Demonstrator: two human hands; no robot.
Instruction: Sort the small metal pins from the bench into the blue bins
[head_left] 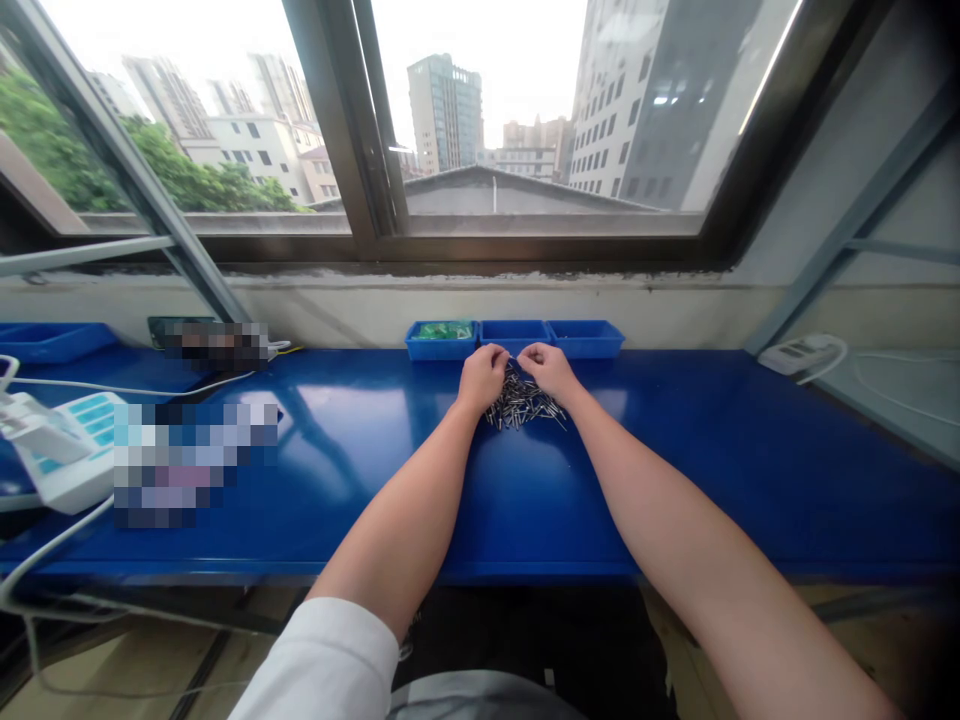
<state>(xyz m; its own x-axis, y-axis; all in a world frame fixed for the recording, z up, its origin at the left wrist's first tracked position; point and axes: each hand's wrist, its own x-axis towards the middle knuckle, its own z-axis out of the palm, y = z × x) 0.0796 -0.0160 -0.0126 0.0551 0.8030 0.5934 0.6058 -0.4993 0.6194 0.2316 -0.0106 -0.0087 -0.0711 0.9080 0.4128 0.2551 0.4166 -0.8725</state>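
Note:
A loose pile of thin, dark and silvery metal pieces (521, 402), like small pins or screws, lies on the blue tabletop (360, 500). At the pile's far left side, my left hand (482, 374) is closed in a pinch. My right hand (549, 370) pinches in the same way at the far right side, its fingertips close to those of the left. Anything between the fingers is too small to make out. Just behind the hands stand three blue bins in a row: a left bin (442, 349) holding green and whitish items, a middle bin (517, 330) and a right bin (589, 345).
A white power strip (67, 450) with cables sits at the left, beside blurred-out items. Another blue tray (56, 342) is at the far left. At the right back lies a white socket block (802, 352) with a cord. A window (517, 240) rises behind the table.

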